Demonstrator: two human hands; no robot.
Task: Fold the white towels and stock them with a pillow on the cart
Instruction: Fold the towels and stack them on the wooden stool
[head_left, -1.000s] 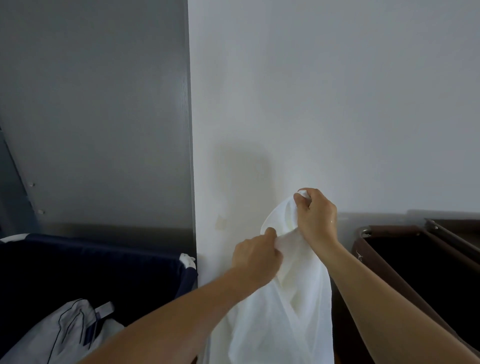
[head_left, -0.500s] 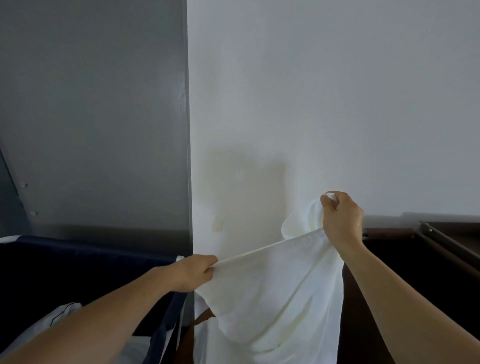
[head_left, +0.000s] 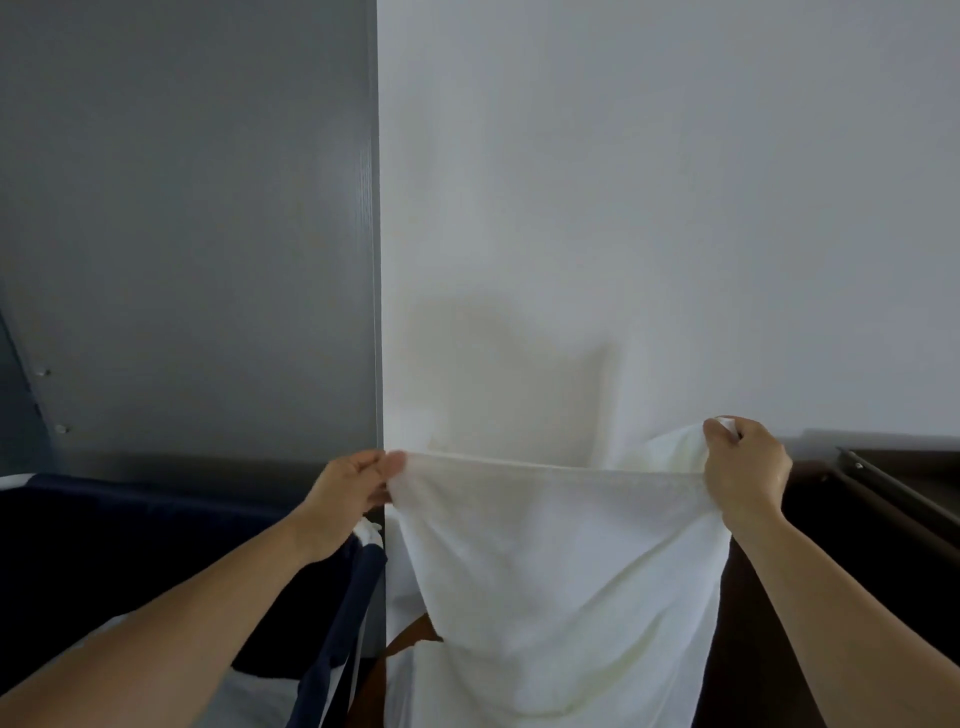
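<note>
This looks like a housekeeping or laundry corner of a lodging or similar building, rather than a living room; a plain white wall (head_left: 649, 208) fills most of the view and meets a grey panel (head_left: 182, 234) with small metal fittings at its left edge; below the panel stands a navy fabric bin (head_left: 130, 530) of the laundry-hamper sort, with white linen (head_left: 260, 696) lying in it near its right edge; on the right a dark brown cart (head_left: 883, 519) with a metal rail along its top edge stands against the wall; a white towel (head_left: 561, 561) is held stretched between the two.
</note>
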